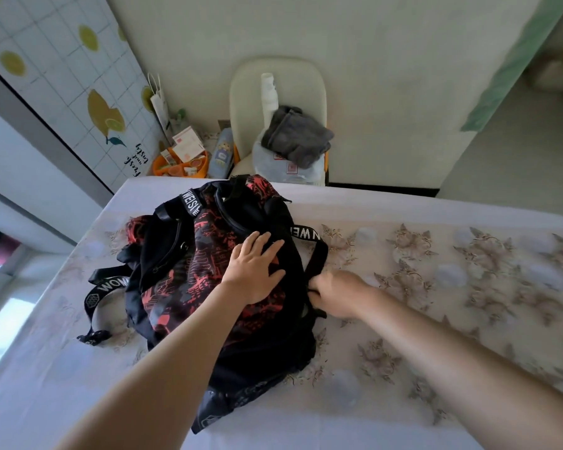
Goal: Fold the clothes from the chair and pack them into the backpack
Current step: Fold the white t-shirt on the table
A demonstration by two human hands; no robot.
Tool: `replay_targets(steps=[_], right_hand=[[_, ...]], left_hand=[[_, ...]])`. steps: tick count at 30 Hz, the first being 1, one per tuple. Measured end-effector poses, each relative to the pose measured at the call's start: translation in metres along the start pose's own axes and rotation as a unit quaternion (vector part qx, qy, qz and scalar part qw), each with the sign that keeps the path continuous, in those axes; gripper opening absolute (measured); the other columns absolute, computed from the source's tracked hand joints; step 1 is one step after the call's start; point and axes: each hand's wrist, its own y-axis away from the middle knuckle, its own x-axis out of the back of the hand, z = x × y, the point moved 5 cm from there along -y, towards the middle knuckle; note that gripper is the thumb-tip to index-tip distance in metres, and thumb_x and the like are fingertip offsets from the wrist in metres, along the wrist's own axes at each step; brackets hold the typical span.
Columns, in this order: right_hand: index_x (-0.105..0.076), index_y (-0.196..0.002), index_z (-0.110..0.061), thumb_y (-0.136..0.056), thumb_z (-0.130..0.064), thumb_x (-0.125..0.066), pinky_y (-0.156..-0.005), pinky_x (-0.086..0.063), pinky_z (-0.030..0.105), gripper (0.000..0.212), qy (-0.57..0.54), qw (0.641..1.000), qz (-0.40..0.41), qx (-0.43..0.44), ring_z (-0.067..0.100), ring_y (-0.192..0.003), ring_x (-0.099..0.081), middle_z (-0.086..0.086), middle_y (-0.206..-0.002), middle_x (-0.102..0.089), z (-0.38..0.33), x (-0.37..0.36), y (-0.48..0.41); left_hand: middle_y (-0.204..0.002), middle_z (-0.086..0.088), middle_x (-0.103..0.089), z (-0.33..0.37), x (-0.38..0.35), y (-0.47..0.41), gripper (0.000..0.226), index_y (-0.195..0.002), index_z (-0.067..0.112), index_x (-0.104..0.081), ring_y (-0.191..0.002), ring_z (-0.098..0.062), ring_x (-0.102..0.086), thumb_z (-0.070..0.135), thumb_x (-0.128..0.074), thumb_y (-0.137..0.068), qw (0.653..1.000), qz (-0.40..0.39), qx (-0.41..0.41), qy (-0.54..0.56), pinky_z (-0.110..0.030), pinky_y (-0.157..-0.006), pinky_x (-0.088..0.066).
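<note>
Your two bare forearms reach out from the bottom of the view over a bed (436,401) covered in a pale flowered sheet; between them lies the backpack (189,271), black with a red and grey print, flat on the sheet towards the bed's left half, its top end pointing away from you. Your left hand (255,269) rests palm down on the backpack's upper middle, fingers (264,240) straight and a little apart, holding nothing. Your right hand (333,293) sits at the backpack's right edge, just beside the left hand; its fingers are curled in and clamped on the black fabric there, though the fingertips themselves are hidden, so you cannot tell whether it is the bag's side or its strap you hold. A black strap (106,284) with white lettering trails off the backpack's left side onto the sheet; another lettered strap loops out on the right, just above your right hand.

Past the far edge of the bed stands a cream chair (277,92), its back against the wall; on its seat lies a crumpled grey garment (298,134), on top of a clear plastic bag (290,168); a white roll (268,92) leans against the chair back. Left of the chair sit a pale blue bottle (221,154) and an orange tray (179,165) of small boxes; beyond them stands a white paper bag (160,105) beside a lemon-patterned panel (62,76).
</note>
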Motion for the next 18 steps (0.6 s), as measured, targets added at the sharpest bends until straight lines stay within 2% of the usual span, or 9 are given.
replay_targets(steps=[3,5,8,10,12,13,15,17,18], right_hand=[[-0.049,-0.068,-0.011,-0.097,-0.031,-0.043,-0.055,-0.040,0.034,0.036,0.014,0.997,-0.061,0.039,0.021,-0.055,-0.046,0.003,-0.063,-0.048,-0.033,-0.012,0.040],[-0.047,-0.069,-0.011,-0.097,-0.029,-0.044,-0.052,-0.034,0.035,0.034,0.020,0.993,-0.093,0.063,0.021,-0.053,-0.038,0.005,-0.063,-0.041,-0.059,-0.025,0.061],[-0.051,-0.075,-0.010,-0.099,-0.029,-0.046,-0.054,-0.037,0.033,0.031,0.053,0.992,-0.087,0.075,0.023,-0.060,-0.046,0.004,-0.068,-0.048,-0.081,-0.041,0.072],[-0.054,-0.076,-0.014,-0.099,-0.033,-0.047,-0.059,-0.044,0.034,0.030,0.018,0.996,-0.071,0.042,0.024,-0.066,-0.054,0.003,-0.071,-0.056,-0.080,-0.044,0.069],[-0.062,-0.067,-0.014,-0.095,-0.035,-0.052,-0.067,-0.054,0.035,0.036,-0.062,0.997,-0.052,0.005,0.021,-0.064,-0.063,0.001,-0.066,-0.067,-0.074,-0.043,0.068],[-0.065,-0.061,-0.016,-0.092,-0.034,-0.054,-0.070,-0.057,0.033,0.038,-0.098,0.994,-0.042,-0.010,0.014,-0.059,-0.065,-0.001,-0.062,-0.070,-0.072,-0.043,0.068],[-0.068,-0.055,-0.018,-0.087,-0.033,-0.059,-0.068,-0.058,0.029,0.037,-0.139,0.990,-0.018,-0.025,0.007,-0.050,-0.062,-0.006,-0.055,-0.068,-0.070,-0.039,0.071],[-0.068,-0.055,-0.016,-0.083,-0.035,-0.063,-0.063,-0.058,0.032,0.034,-0.128,0.991,0.022,-0.018,0.011,-0.051,-0.064,-0.003,-0.055,-0.068,-0.073,-0.034,0.074],[-0.067,-0.058,-0.015,-0.082,-0.037,-0.063,-0.062,-0.057,0.036,0.033,-0.110,0.993,0.045,-0.011,0.017,-0.054,-0.065,0.000,-0.057,-0.068,-0.074,-0.033,0.075]], left_hand=[[-0.165,0.002,-0.002,0.003,0.001,0.004,0.069,-0.156,0.035,-0.011,-0.151,-0.019,0.011,0.054,-0.042,-0.098,1.000,0.016,-0.002,0.001,-0.042,-0.121,-0.002],[-0.165,-0.001,-0.002,0.007,0.001,0.013,0.067,-0.157,0.032,-0.015,-0.151,-0.021,0.009,0.049,-0.045,-0.099,0.999,0.045,-0.002,0.008,-0.042,-0.122,-0.002],[-0.160,-0.002,-0.018,0.017,0.010,0.040,0.061,-0.153,0.026,-0.029,-0.148,-0.024,-0.009,0.036,-0.054,-0.098,0.992,0.109,-0.004,0.063,-0.043,-0.121,-0.018],[-0.138,0.002,-0.044,0.028,0.019,0.071,0.046,-0.137,0.024,-0.049,-0.129,-0.022,-0.035,0.030,-0.061,-0.093,0.980,0.174,-0.033,0.089,-0.039,-0.109,-0.036],[-0.103,0.009,-0.057,0.035,0.024,0.107,0.017,-0.107,0.026,-0.060,-0.098,-0.015,-0.052,0.030,-0.061,-0.091,0.969,0.210,-0.041,0.124,-0.031,-0.085,-0.048],[-0.086,0.012,-0.060,0.037,0.024,0.123,0.006,-0.093,0.026,-0.059,-0.080,-0.012,-0.056,0.032,-0.059,-0.093,0.969,0.192,-0.023,0.154,-0.030,-0.071,-0.049],[-0.063,0.006,-0.063,0.043,0.017,0.145,0.027,-0.075,0.021,-0.057,-0.056,-0.015,-0.058,0.037,-0.052,-0.096,0.970,0.104,0.055,0.212,-0.030,-0.053,-0.047],[-0.066,0.000,-0.071,0.052,0.005,0.159,0.038,-0.080,0.014,-0.062,-0.053,-0.019,-0.065,0.039,-0.043,-0.101,0.952,-0.047,0.153,0.261,-0.031,-0.053,-0.050],[-0.072,-0.004,-0.075,0.055,-0.005,0.164,0.043,-0.088,0.010,-0.063,-0.057,-0.023,-0.069,0.042,-0.038,-0.103,0.922,-0.118,0.218,0.299,-0.031,-0.053,-0.052]])
